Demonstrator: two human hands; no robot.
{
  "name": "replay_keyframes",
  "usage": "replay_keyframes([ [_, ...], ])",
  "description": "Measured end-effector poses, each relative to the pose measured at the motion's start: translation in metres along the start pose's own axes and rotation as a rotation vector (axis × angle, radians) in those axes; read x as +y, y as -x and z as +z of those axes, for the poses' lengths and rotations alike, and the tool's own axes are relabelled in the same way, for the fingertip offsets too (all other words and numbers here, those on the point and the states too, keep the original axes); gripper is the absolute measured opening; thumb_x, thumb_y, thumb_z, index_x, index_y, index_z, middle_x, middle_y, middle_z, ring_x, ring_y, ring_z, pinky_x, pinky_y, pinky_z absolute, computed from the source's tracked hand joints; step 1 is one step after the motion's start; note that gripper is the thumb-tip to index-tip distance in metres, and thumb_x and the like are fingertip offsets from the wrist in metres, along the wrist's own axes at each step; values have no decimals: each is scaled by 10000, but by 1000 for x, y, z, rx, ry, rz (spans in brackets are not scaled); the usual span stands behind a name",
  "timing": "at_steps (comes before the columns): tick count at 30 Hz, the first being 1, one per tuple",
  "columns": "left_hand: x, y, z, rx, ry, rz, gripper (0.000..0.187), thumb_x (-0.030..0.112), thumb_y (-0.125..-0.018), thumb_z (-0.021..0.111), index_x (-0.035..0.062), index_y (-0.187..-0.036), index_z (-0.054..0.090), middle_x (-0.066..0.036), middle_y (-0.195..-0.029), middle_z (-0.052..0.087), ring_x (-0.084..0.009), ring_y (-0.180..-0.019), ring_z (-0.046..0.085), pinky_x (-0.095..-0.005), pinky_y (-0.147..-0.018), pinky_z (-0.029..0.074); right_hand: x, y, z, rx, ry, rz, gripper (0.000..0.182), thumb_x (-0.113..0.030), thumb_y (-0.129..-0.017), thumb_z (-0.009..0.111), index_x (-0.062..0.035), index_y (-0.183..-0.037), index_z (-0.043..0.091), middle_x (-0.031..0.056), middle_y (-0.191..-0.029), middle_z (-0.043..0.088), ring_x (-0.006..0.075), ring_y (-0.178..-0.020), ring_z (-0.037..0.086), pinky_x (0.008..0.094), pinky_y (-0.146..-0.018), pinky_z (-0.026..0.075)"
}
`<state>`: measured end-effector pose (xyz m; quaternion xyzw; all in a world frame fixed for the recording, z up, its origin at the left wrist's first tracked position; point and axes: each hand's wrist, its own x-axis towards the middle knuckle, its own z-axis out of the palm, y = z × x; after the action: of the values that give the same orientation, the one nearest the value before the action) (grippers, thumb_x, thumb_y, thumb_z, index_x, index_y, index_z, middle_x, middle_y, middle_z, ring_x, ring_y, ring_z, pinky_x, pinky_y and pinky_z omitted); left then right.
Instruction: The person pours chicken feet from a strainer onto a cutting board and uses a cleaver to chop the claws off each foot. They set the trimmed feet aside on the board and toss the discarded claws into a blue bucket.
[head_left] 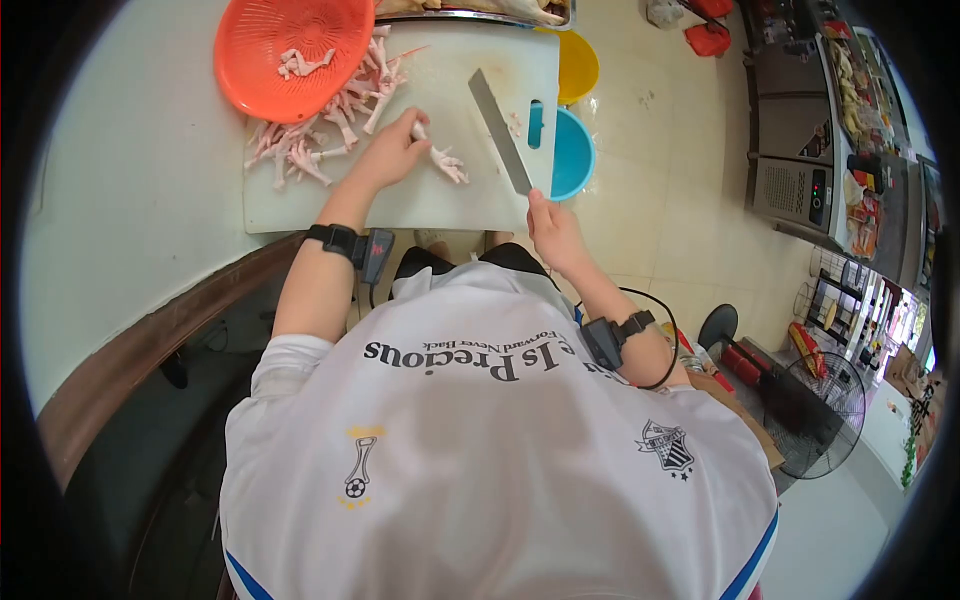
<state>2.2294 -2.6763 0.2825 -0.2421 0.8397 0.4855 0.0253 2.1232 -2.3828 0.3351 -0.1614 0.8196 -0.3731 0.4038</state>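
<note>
My left hand (396, 150) is closed round the leg end of a chicken foot (447, 163), whose toes point right over the white cutting board (400, 208). In my right hand (552, 228) is the handle of a cleaver (498, 130); its long blade slants up and to the left above the board's right part. More chicken feet (345, 110) lie in a heap on the board's left side. An orange colander (262, 75) stands partly over that heap, with a few pieces of chicken feet (303, 64) inside.
A metal tray (470, 16) with pale poultry lies beyond the board. Yellow (578, 68) and blue basins (574, 155) sit below its right edge. A wall (130, 170) borders the left. A steel refrigerated counter (795, 150) and a fan (825, 410) stand to the right.
</note>
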Motion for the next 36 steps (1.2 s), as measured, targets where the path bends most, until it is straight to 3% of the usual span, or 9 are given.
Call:
replay_keyframes([
  [9, -4, -13, 31, 188, 69, 13, 454, 135, -841, 746, 64, -1245, 551, -128, -781, 650, -299, -737, 662, -391, -711, 518, -14, -40, 33, 4, 32, -129, 628, -471, -1072, 410, 35, -768, 625, 213, -669, 618, 346, -674, 624, 435, -683, 489],
  [11, -7, -14, 35, 220, 114, 26, 448, 121, -837, 748, 58, -1238, 557, -127, -777, 649, -291, -727, 663, -384, -712, 520, -14, -48, 44, 6, -81, -150, 611, -477, -1084, 389, -14, -741, 590, 57, -603, 552, 166, -569, 540, 326, -566, 446],
  [13, -8, -14, 36, 252, 99, 33, 427, 88, -844, 749, 45, -1225, 563, -65, -761, 621, -155, -694, 616, -307, -681, 508, -29, -55, 45, 8, -66, -154, 607, -472, -1086, 386, -11, -750, 593, 63, -602, 552, 168, -579, 553, 331, -573, 451],
  [15, -7, -12, 35, 250, 121, 16, 425, 86, -845, 748, 44, -1224, 562, -67, -770, 625, -156, -702, 617, -308, -684, 509, -49, -53, 47, 7, -56, -162, 603, -467, -1087, 383, -9, -758, 595, 69, -601, 552, 171, -590, 565, 336, -580, 457],
  [17, -4, -11, 35, 251, 143, 1, 423, 84, -846, 747, 43, -1224, 562, -68, -778, 628, -156, -711, 618, -308, -686, 509, -63, -49, 50, 158, -75, -337, 618, -460, -1089, 368, 4, -752, 599, 129, -606, 571, 251, -602, 603, 385, -610, 483],
  [19, -6, -10, 34, 259, 151, 25, 413, 92, -830, 752, 48, -1195, 564, -135, -814, 664, -300, -764, 677, -387, -722, 531, -53, -55, 62, 145, -6, -334, 622, -455, -1090, 361, 12, -759, 604, 165, -624, 585, 306, -621, 612, 413, -635, 490],
  [23, -10, -15, 37, 301, 122, 31, 413, 83, -828, 749, 49, -1194, 562, -135, -817, 665, -312, -774, 679, -398, -724, 532, -25, -65, 78, 90, 284, -263, 626, -448, -1089, 350, 28, -788, 623, 243, -690, 613, 425, -692, 624, 479, -700, 495],
  [26, -7, -13, 37, 281, 120, 29, 408, 78, -827, 743, 63, -1193, 564, -135, -809, 659, -314, -778, 678, -404, -728, 532, -20, -47, 58, 0, 171, -147, 601, -425, -1080, 378, 50, -819, 636, 319, -777, 646, 513, -818, 639, 532, -770, 499],
  [36, -4, -9, 25, 124, 19, 24, 474, 76, -825, 737, 134, -1265, 572, -107, -799, 620, -305, -776, 650, -415, -741, 519, 1, -35, 31, 90, 77, -111, 644, -466, -1079, 380, 45, -765, 616, 261, -713, 640, 451, -740, 649, 496, -709, 488],
])
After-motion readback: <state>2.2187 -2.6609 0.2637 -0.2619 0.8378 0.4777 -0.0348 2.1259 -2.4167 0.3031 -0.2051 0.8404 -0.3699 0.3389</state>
